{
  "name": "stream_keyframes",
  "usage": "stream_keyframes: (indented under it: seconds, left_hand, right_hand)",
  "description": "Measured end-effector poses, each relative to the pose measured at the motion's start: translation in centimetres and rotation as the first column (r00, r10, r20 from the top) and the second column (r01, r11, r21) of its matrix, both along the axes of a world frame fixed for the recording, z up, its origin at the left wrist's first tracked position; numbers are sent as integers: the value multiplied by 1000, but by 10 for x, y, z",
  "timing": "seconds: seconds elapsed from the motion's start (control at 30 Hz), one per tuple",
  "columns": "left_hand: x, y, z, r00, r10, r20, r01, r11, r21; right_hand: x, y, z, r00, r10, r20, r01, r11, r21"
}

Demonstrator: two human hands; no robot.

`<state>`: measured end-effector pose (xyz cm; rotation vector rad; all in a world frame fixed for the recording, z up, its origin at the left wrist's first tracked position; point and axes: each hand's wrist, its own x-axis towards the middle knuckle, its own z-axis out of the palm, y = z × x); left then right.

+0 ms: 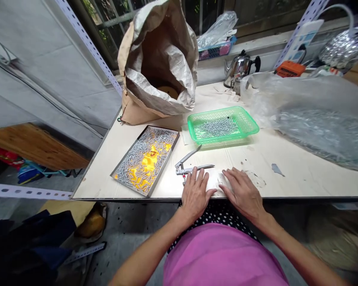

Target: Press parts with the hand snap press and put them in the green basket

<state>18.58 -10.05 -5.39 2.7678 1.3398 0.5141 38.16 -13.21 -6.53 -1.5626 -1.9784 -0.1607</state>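
My left hand [196,191] lies palm down at the table's front edge, fingers stretched out, its fingertips at the lower handle of spring-loaded hand pliers [180,167]. The pliers rest on the table with their handles spread apart. To the right, my right hand [241,191] is also palm down on the tabletop with its fingers extended. Left of the pliers, a shallow metal tray [158,178] carries many small silver pins [128,165] over a yellow bottom. Behind the pliers, a green plastic basket [247,125] contains more small silver pins [217,127].
A large open paper sack [158,71] stands at the back left of the table [301,178]. Toward the back are a metal kettle [240,67] and an orange box [290,69]. A big clear plastic bag [322,119] covers the right side. A grey scrap [277,169] lies nearby.
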Motion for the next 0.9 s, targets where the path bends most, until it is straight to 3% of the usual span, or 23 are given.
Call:
stream_keyframes:
  seconds: [0.13,0.37,0.43,0.5,0.67,0.8,0.9]
  left_hand:
    - [3,-9,-5,997,-57,52,56,998,22]
    - [-1,-25,-12,983,-148,106,143,988,54]
    - [-3,-27,-11,978,-162,128,154,986,69]
    - [-7,-30,-8,972,-167,167,154,984,87]
    - [-31,-38,-5,964,-64,260,26,989,149]
    - [-51,-39,-9,956,34,293,-81,986,148]
    - [-56,-38,-13,952,65,300,-113,983,145]
  right_hand:
    - [-8,4,-12,999,-46,13,45,994,97]
    - [-6,3,-7,999,-50,-21,52,994,98]
    - [-9,6,-2,998,-8,-59,12,997,72]
    - [-17,15,7,989,124,-83,-121,992,42]
    - [-53,61,37,847,529,57,-522,846,-105]
    - [-76,99,49,625,718,307,-671,695,-259]
    - [-85,113,50,504,774,383,-720,621,-309]
